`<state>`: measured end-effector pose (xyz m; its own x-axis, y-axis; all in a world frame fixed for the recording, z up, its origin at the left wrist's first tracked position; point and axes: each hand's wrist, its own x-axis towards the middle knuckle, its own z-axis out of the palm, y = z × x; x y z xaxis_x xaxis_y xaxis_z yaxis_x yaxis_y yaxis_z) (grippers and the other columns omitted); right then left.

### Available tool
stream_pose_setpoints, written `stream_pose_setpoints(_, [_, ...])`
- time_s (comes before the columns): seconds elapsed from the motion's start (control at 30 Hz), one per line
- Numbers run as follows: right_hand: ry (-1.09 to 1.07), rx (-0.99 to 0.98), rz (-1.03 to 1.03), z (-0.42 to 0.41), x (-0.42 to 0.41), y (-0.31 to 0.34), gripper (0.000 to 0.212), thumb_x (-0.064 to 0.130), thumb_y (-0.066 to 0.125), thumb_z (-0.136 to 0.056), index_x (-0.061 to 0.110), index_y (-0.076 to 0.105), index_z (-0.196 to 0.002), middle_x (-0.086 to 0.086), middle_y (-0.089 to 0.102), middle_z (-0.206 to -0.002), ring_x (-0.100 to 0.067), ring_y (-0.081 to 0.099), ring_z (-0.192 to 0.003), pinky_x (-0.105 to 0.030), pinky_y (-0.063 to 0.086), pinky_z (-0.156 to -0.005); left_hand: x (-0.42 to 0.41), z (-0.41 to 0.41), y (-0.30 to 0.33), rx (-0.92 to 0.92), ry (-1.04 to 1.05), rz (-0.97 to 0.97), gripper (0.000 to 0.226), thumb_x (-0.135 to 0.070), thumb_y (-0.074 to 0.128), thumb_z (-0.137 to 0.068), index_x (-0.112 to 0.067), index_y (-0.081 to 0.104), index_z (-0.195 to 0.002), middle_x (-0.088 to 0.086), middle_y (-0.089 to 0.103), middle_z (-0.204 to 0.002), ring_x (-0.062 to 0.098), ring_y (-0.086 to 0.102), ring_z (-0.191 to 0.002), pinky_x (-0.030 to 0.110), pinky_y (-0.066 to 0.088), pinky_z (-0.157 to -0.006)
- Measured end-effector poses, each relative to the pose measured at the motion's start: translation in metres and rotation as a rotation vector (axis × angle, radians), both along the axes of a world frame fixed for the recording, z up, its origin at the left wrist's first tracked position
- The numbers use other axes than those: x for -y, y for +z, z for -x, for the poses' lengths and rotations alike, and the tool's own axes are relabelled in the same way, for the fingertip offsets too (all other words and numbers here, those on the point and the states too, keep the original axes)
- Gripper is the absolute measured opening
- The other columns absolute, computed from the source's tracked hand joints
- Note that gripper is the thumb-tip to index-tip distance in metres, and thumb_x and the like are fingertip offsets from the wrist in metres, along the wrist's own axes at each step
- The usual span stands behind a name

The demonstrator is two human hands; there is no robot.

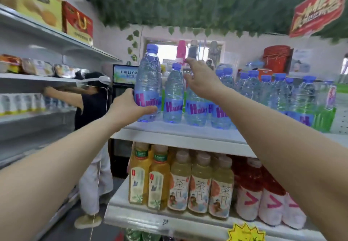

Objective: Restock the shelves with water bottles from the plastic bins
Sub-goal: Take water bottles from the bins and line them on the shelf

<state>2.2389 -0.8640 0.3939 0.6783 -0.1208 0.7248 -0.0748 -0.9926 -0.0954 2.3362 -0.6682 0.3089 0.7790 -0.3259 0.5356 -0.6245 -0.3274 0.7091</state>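
A clear water bottle (148,82) with a blue cap and a blue and purple label stands at the left end of the top shelf (180,131). My left hand (130,106) grips its lower part from the left, thumb across the label. To its right stand several more of the same water bottles (174,93), in rows running to the right. My right hand (201,78) is raised above and behind the second and third bottles, fingers spread and relaxed, holding nothing. No plastic bin is in view.
The shelf below (169,220) holds tea bottles and red drink bottles. A person in a dark top (94,105) reaches into the left wall shelving (37,82). Orange buckets (276,56) and green packs (323,118) stand at the right.
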Motion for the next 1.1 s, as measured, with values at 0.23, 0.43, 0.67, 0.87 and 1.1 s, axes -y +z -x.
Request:
stream_pose_setpoints(0.23, [-0.084,-0.028,-0.009,-0.062,-0.006,0.006,0.062,0.022,0.054,-0.098,0.024,0.024,-0.153,-0.012,0.024,-0.156,-0.036,0.036,-0.136,-0.045,0.035,-0.108,0.001,-0.035,-0.017,0.001,0.001,-0.036,0.067,-0.051,0.082,-0.066,-0.021,0.048,-0.115,-0.005,0.064,-0.104,0.017,0.063,-0.094,0.042,0.053,-0.089])
stream_pose_setpoints(0.43, [-0.087,-0.081,-0.073,-0.081,-0.001,0.002,0.068,0.028,0.053,-0.099,0.022,0.015,-0.154,-0.019,0.044,-0.143,-0.037,0.051,-0.122,-0.04,0.041,-0.092,-0.003,-0.041,-0.021,-0.03,-0.052,-0.039,0.071,-0.051,0.081,-0.068,-0.02,0.044,-0.12,-0.006,0.062,-0.105,0.011,0.061,-0.092,0.03,0.052,-0.08])
stream_pose_setpoints(0.67, [-0.082,-0.046,-0.084,-0.083,-0.002,-0.002,0.066,0.03,0.056,-0.098,0.022,0.018,-0.151,-0.02,0.054,-0.125,-0.028,0.052,-0.087,-0.034,0.036,-0.074,-0.003,-0.048,-0.017,-0.009,-0.066,-0.091,0.068,-0.045,0.085,-0.066,-0.019,0.05,-0.119,-0.005,0.063,-0.108,0.013,0.061,-0.096,0.032,0.051,-0.086])
stream_pose_setpoints(0.87, [-0.096,-0.035,-0.058,-0.085,-0.001,-0.004,0.067,0.03,0.055,-0.099,0.023,0.016,-0.153,-0.023,0.038,-0.143,-0.032,0.058,-0.093,-0.036,0.039,-0.078,-0.004,-0.069,-0.016,-0.116,-0.21,-0.053,0.069,-0.037,0.088,-0.061,-0.022,0.057,-0.121,-0.006,0.069,-0.109,0.013,0.065,-0.099,0.039,0.051,-0.095])
stream_pose_setpoints(1.1, [-0.113,-0.036,-0.063,-0.094,0.001,-0.007,0.071,0.032,0.056,-0.098,0.024,0.012,-0.153,-0.023,0.052,-0.131,-0.037,0.06,-0.103,-0.044,0.047,-0.087,-0.005,-0.074,-0.017,-0.149,-0.311,-0.037,0.066,-0.028,0.086,-0.069,-0.02,0.055,-0.127,-0.004,0.068,-0.113,0.013,0.065,-0.102,0.039,0.05,-0.098])
